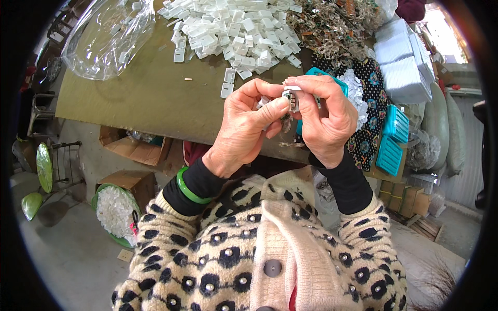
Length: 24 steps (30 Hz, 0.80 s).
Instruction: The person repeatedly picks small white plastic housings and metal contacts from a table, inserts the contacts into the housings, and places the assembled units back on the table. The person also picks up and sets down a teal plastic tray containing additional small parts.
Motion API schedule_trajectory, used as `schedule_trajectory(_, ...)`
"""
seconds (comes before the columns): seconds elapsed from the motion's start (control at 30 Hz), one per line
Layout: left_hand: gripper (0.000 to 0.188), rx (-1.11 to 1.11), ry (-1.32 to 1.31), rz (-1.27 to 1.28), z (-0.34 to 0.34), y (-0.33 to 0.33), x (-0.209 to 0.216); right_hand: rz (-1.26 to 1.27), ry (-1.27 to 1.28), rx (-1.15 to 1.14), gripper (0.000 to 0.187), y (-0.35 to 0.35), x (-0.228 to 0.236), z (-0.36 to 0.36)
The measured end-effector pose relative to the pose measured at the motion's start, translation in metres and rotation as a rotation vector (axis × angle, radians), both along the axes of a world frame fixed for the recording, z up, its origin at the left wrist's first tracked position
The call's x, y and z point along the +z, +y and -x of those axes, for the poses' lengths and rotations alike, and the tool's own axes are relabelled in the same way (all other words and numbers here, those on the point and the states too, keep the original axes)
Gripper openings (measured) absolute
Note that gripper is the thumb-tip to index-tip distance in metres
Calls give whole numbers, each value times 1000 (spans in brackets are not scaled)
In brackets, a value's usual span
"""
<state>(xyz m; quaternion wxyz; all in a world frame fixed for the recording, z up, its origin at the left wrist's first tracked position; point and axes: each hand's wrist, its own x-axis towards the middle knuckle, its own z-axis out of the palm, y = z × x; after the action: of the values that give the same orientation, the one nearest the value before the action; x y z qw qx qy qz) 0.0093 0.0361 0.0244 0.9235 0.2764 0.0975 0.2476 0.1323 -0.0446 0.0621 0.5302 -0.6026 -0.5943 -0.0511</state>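
Observation:
In front of my chest, both hands meet at a small white plastic housing (293, 89) with a green and metallic part showing in its open side. My left hand (239, 127) has its thumb pressed against the near side of the housing. On the other side, my right hand (329, 116) pinches it between thumb and fingers. A greyish-white bit (263, 101) shows among my left fingers, and a clear loop of cord or plastic (286, 123) hangs below the housing. Behind my hands lies a heap of white plastic housings (244, 31) on the olive table (140, 98).
Beyond my right hand are a tangle of clear-corded parts (334, 31), small white pieces (355, 93), teal trays (391, 140) and stacked white trays (404, 62). A clear plastic bag (111, 41) lies at far left. On the floor stand a cardboard box (136, 147) and a green-rimmed basin (98, 199).

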Motion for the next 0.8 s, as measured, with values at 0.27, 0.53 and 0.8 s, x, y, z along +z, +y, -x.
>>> schedule_trajectory(0.27, 11, -67, -124, 156, -5, 4, -4, 102, 81, 40, 30, -6, -4, 13)
schedule_trajectory(0.53, 18, -106, -113, 278, -12, -3, -12, -29, -222, -36, 21, -2, -19, 6)
schedule_trajectory(0.8, 20, -61, 55, 261, -16, -4, -9, 54, -236, -86, 28, -6, -14, 5)
